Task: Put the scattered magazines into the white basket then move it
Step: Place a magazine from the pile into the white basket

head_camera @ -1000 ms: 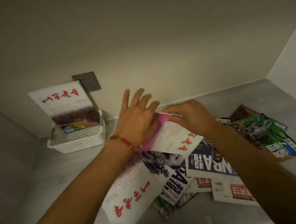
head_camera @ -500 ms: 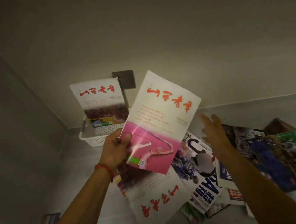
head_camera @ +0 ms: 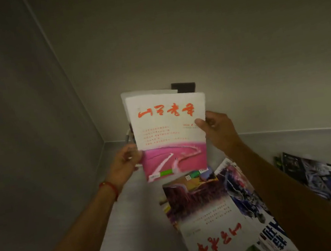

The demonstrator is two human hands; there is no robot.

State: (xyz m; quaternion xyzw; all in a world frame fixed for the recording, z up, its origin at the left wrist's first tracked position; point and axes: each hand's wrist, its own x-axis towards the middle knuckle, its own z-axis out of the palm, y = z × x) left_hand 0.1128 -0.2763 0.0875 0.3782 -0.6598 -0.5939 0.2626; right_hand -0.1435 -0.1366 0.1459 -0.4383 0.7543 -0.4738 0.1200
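I hold a white and pink magazine with red lettering upright with both hands. My left hand grips its lower left edge and my right hand pinches its right edge. It covers almost all of the white basket, of which only a bit of the left rim shows. Another magazine stands in the basket right behind, its top edge peeking out. Scattered magazines lie on the grey surface at lower right: a white and purple one, a blue one, and dark ones.
A dark wall plate sits on the back wall above the basket. A grey side wall closes the left side. Bare grey surface lies between my arms.
My left hand carried the pink magazine up and toward the basket, turning it upright. My right hand, free before, has taken its right edge. The view swung left.
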